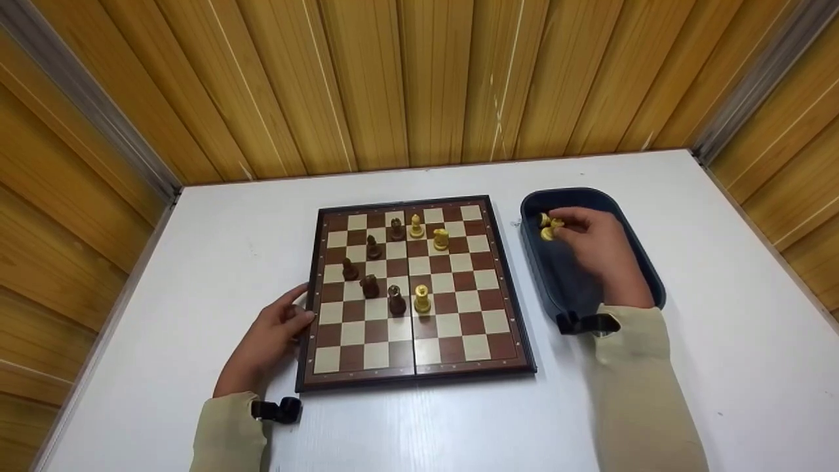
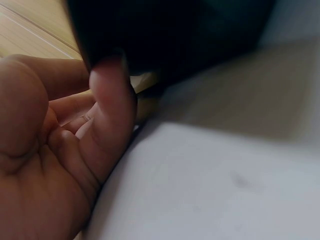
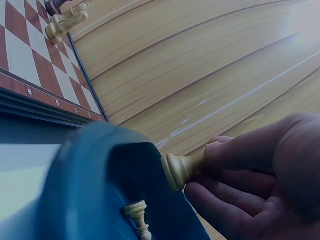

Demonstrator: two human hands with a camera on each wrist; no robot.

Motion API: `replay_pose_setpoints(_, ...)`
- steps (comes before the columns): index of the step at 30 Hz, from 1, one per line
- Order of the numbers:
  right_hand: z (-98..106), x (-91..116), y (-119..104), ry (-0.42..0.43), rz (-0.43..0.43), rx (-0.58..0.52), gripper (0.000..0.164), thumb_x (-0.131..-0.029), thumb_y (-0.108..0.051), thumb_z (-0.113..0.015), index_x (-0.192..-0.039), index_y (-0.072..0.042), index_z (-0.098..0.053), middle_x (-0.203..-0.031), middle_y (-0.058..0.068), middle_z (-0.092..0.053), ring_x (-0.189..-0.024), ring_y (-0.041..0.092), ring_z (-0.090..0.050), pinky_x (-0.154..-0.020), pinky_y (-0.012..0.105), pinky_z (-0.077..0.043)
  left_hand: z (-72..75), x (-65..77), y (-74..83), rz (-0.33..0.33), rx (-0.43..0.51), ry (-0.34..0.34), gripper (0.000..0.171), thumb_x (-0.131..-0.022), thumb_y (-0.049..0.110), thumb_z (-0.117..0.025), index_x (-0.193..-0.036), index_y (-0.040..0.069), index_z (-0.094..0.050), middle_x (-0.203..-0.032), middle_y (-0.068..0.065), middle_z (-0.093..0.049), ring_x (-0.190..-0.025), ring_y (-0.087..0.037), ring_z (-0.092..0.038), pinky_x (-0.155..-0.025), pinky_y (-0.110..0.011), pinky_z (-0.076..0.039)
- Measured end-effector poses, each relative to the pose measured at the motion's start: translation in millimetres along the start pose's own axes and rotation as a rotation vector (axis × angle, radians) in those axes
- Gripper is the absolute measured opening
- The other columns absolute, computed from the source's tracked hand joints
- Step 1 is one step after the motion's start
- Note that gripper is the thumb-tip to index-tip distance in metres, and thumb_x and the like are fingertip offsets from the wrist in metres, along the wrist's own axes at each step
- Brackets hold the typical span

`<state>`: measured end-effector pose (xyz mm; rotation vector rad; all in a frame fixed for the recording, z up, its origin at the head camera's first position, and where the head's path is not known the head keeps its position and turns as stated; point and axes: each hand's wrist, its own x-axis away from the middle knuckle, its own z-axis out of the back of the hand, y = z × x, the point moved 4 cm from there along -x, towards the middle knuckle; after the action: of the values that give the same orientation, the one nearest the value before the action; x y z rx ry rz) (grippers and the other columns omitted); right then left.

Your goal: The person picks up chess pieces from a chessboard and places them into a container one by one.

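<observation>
My right hand (image 1: 600, 246) pinches a cream chess piece (image 3: 180, 169) by its upper part, over the dark blue tray (image 3: 75, 185). The fingers hide the piece's top, so its kind cannot be told; its base points away from the hand. Another cream chess piece (image 3: 137, 217) lies in the tray below. My left hand (image 1: 272, 334) grips the left edge of the chessboard (image 1: 459, 351), its thumb and fingers at the rim. On the board stand a cream knight (image 1: 441, 240), two other cream pieces and several dark brown pieces, among them a dark piece (image 1: 396, 301) near the middle.
The board and the tray stand side by side on a white table (image 1: 741, 367), the tray to the right. Wood-patterned panels (image 1: 432, 85) rise behind the table and at both sides. Black straps with small devices sit on both wrists.
</observation>
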<state>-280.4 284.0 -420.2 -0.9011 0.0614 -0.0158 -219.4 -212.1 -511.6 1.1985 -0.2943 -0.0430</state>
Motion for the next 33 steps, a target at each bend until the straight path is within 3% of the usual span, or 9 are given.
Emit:
replay_pose_setpoints(10,-2.6,-1.8,1.3,-0.024,0.000,0.048,0.032,-0.095,-0.009,-0.059,-0.127,-0.004,-0.062,-0.126,0.019,-0.062,-0.111,0.027,-0.060,-0.077,0.015,-0.045,-1.0,-1.3,-1.8,0.017,0.025,0.002,0.057,-0.098,0.016,-0.056,-0.151,0.021,-0.034,-0.091,-0.008,-0.059,-0.071,-0.016,-0.057,-0.062,-0.029,-0.052)
replay_pose_setpoints(19,-2.0,-0.1,2.3,-0.033,-0.017,0.066,0.032,-0.097,-0.013,-0.057,-0.128,-0.005,-0.062,-0.128,0.017,-0.062,-0.116,0.030,-0.057,-0.090,0.038,-0.047,-0.6,-0.6,-0.5,0.003,0.019,-0.005,0.058,-0.098,0.017,-0.057,-0.151,0.018,-0.033,-0.091,-0.009,-0.059,-0.072,-0.015,-0.057,-0.063,-0.028,-0.052)
replay_pose_setpoints(33,-2.7,2.3,-4.0,-0.038,0.013,0.068,0.031,-0.098,-0.018,-0.057,-0.126,-0.005,-0.063,-0.128,0.017,-0.062,-0.115,0.030,-0.057,-0.095,0.043,-0.045,-0.1,0.6,0.6,0.000,0.018,-0.009,0.059,-0.098,0.017,-0.057,-0.152,0.018,-0.031,-0.092,-0.010,-0.060,-0.071,-0.015,-0.059,-0.061,-0.030,-0.053)
